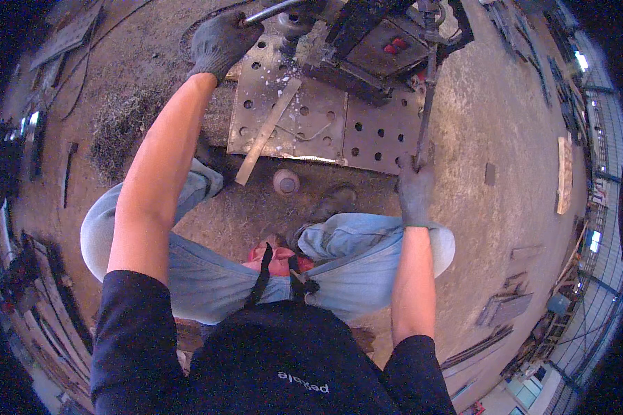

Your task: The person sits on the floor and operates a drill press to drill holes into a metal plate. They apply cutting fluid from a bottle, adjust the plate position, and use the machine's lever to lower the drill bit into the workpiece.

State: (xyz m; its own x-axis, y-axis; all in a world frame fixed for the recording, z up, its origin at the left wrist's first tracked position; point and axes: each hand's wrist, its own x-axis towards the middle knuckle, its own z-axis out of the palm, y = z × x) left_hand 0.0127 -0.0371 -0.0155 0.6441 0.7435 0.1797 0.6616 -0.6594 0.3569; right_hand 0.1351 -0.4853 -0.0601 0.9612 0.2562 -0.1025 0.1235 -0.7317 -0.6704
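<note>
My left hand (223, 43), in a grey knit glove, is closed round the end of a shiny metal bar handle (273, 10) at the top of the view. Lower on the right, my right hand (414, 192), gloved too, grips the bottom end of a long dark rod (429, 104). That rod runs up beside a dark machine (381, 52) with two red buttons. Below the machine's spindle (289, 43) lies a metal plate (325, 142) with rows of round holes and whitish specks. A flat metal strip (268, 131) lies slantwise across it and overhangs its near edge.
A small round-topped container (286, 181) stands between my feet, near the plate. Dark metal shavings (128, 128) are heaped at the left. Metal pieces (509, 308) and a wooden board (565, 173) lie on the floor at the right. A cable (86, 66) trails at upper left.
</note>
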